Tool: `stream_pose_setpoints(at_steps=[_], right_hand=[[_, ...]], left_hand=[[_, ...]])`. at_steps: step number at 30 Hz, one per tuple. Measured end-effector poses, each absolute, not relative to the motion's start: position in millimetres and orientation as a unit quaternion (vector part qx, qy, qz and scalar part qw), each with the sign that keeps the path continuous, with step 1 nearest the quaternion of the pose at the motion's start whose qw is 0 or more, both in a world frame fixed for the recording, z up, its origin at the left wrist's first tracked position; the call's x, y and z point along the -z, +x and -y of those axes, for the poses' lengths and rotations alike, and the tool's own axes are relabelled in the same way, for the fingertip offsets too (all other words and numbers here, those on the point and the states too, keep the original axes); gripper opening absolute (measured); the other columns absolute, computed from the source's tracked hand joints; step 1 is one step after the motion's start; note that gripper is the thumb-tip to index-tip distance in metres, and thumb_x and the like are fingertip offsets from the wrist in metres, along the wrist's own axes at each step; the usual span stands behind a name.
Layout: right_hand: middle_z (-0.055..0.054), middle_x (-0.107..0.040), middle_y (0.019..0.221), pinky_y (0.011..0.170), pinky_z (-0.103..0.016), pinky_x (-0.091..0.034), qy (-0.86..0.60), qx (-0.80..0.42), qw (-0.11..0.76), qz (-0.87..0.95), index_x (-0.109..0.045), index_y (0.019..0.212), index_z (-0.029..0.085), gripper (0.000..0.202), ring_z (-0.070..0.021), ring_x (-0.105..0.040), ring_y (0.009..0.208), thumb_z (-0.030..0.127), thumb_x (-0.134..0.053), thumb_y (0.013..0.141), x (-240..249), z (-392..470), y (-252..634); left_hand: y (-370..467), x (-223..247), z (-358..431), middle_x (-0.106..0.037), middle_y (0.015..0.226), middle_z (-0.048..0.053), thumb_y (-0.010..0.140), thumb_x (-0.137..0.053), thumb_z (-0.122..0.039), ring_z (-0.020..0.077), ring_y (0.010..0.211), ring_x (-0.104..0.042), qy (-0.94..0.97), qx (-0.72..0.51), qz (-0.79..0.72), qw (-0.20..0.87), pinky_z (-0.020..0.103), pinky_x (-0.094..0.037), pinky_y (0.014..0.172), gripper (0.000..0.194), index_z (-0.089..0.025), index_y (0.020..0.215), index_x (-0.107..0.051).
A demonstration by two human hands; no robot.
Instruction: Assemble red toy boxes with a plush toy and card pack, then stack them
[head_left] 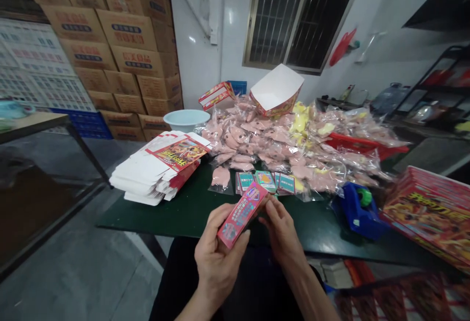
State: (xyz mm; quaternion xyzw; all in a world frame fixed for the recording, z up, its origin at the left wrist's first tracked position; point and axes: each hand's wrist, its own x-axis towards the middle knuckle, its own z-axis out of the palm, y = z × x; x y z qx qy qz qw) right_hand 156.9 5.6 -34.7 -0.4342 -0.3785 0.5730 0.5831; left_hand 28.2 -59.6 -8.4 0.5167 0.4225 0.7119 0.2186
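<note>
The fingers of the left hand [220, 250] are bent around a small pink box [243, 216], pressing its 2 long sides near the end closest to the person. The fingers of the right hand [282, 228] are partly curled at the far end of the box, and it is hard to tell how firmly they hold it. The box is tilted, up in the air over the near edge of the dark green counter [220, 216]. Just past it, some small cards [265, 182] lie in a row, with 1 pink toy [221, 178] in a clear bag to their left. Behind them is a big heap of bagged pink toys [253, 135], with yellow toys [301, 118] mixed in. A white-lined open box [277, 91] sits at the back of the heap. On the left are stacked flat cartons [143, 171] and a pale blue bowl [186, 119]. On the right are a blue tape holder [358, 216] and a large red box [431, 213]. Farther back, brown boxes [134, 61] stand piled by the wall.
</note>
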Motion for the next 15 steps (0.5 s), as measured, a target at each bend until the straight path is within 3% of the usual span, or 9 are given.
stream_pose_setpoints(at_steps=[4, 7, 9, 12, 15], right_hand=[[-0.004, -0.068, 0.094, 0.074, -0.031, -0.047, -0.387, -0.533, 0.621, 0.424, -0.06, 0.093, 0.019, 0.03, -0.0187, -0.062, 0.084, 0.043, -0.065, 0.075, 23, -12, 171], [-0.002, -0.067, 0.085, 0.072, -0.031, -0.047, -0.439, -0.357, 0.637, 0.523, -0.059, 0.092, 0.021, 0.023, -0.0175, -0.061, 0.076, 0.035, -0.066, 0.075, -2, -18, 187], [-0.002, -0.066, 0.082, 0.071, -0.03, -0.046, -0.435, -0.217, 0.589, 0.646, -0.061, 0.089, 0.021, 0.017, -0.0169, -0.059, 0.073, 0.031, -0.065, 0.076, -19, -18, 188], [-0.002, -0.064, 0.078, 0.071, -0.029, -0.045, -0.302, -0.06, 0.466, 0.83, -0.064, 0.084, 0.021, 0.01, -0.0154, -0.057, 0.074, 0.028, -0.059, 0.082, -42, -12, 166], [-0.001, -0.064, 0.074, 0.071, -0.029, -0.044, -0.156, 0.02, 0.384, 0.91, -0.065, 0.086, 0.02, 0.014, -0.0144, -0.055, 0.072, 0.026, -0.052, 0.085, -59, 4, 135]], left_hand=[[17, 24, 55, -0.063, 0.112, 0.009, 0.071, -0.07, -0.029, 0.0208, 0.1, -0.063, 0.464, -0.694, -0.465, 0.293, 0.032, -0.053, 0.087, 0.038, -0.018, 0.106, -0.057], [-12, 41, 50, -0.065, 0.108, 0.01, 0.065, -0.074, -0.037, 0.0232, 0.101, -0.063, 0.432, -0.655, -0.515, 0.344, 0.037, -0.05, 0.093, 0.05, -0.017, 0.107, -0.055], [-33, 42, 47, -0.062, 0.117, 0.01, 0.062, -0.076, -0.037, 0.024, 0.108, -0.06, 0.431, -0.647, -0.558, 0.29, 0.04, -0.044, 0.099, 0.059, -0.021, 0.115, -0.053], [-49, 27, 45, -0.056, 0.127, 0.007, 0.055, -0.079, -0.034, 0.0266, 0.112, -0.057, 0.534, -0.576, -0.566, 0.252, 0.042, -0.045, 0.099, 0.07, -0.027, 0.12, -0.052], [-44, 9, 43, -0.071, 0.096, 0.003, 0.047, -0.082, -0.032, 0.0267, 0.085, -0.067, 0.595, -0.505, -0.555, 0.288, 0.038, -0.058, 0.077, 0.046, -0.025, 0.091, -0.067]])
